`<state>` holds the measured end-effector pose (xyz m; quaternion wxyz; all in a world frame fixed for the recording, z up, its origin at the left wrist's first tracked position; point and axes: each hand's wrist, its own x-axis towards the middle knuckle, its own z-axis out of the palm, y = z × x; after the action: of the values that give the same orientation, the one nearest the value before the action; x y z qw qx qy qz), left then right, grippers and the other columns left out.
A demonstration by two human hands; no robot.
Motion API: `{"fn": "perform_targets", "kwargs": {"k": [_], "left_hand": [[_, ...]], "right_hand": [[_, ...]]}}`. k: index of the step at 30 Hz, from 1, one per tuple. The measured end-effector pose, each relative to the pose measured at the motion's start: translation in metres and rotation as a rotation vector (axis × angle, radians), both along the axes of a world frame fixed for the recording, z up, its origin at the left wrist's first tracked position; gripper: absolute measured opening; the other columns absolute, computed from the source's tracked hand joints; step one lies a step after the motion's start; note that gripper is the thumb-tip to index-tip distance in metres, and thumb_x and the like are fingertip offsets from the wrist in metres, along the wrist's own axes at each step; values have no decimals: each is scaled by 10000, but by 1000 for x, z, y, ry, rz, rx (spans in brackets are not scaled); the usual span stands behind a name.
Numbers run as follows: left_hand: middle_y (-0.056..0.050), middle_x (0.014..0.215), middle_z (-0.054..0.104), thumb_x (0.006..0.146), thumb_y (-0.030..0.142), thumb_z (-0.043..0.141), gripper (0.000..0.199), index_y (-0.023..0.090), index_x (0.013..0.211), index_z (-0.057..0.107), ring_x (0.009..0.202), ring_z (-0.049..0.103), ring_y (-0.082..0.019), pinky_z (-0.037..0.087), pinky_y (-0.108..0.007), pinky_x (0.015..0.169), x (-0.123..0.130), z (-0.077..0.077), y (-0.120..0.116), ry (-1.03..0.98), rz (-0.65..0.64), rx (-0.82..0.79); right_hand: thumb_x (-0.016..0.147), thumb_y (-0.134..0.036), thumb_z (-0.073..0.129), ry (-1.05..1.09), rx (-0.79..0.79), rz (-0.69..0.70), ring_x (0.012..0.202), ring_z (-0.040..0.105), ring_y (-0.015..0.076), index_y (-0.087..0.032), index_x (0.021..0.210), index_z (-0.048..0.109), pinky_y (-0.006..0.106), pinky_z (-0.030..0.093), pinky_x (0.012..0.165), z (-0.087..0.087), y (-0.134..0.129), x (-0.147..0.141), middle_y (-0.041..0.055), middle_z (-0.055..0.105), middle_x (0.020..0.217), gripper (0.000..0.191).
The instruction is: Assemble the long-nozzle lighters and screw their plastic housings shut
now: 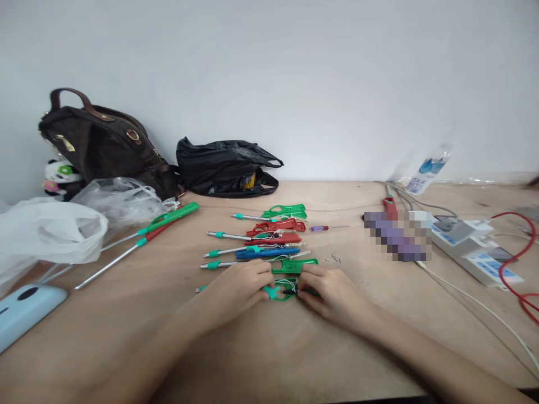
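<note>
Green lighter [284, 298], with other lighters [268, 253] at twelve o'clock and screwdriver [320, 228] at one, lay at six o'clock on the table [269, 348], handle open, wires exposed, pinched by left hand [246, 280] and right hand [330, 286].

On the left of the counter [261, 353], a dark backpack [105, 140] with brown handle leans at the pale wall [320, 84], and a panda plush [58, 177] is beside it. To its right lies a black plastic bag [223, 168]. In front are a clear plastic bag [115, 193], a white plastic bag [50, 227] and a light blue object [37, 317]. At right, a labelled bottle [427, 171] appears tilted, near a white power strip [488, 269], a red cable [501, 272] and a pixelated purple object [393, 235].
</note>
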<state>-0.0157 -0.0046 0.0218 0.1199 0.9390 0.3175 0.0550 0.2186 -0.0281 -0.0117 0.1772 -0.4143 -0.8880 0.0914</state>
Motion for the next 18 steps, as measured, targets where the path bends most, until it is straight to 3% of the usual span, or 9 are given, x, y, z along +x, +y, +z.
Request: {"fn": "perform_targets", "kwargs": {"k": [7, 18], "left_hand": [[-45, 909, 606, 962, 161, 409, 211, 170, 876, 601, 819, 553, -179, 424, -277, 695, 5, -10, 2, -44, -12, 111], [-49, 946, 610, 919, 109, 502, 117, 158, 927, 608, 871, 558, -194, 426, -276, 727, 10, -15, 1, 3, -13, 84]], "right_hand": [[835, -113, 557, 144, -66, -21, 677, 551, 143, -191, 787, 571, 245, 384, 599, -1, 2, 0, 0, 607, 782, 92], [823, -95, 561, 270, -221, -49, 637, 512, 124, -185, 782, 568, 234, 368, 589, -3, 5, -1, -15, 580, 745, 99]]}}
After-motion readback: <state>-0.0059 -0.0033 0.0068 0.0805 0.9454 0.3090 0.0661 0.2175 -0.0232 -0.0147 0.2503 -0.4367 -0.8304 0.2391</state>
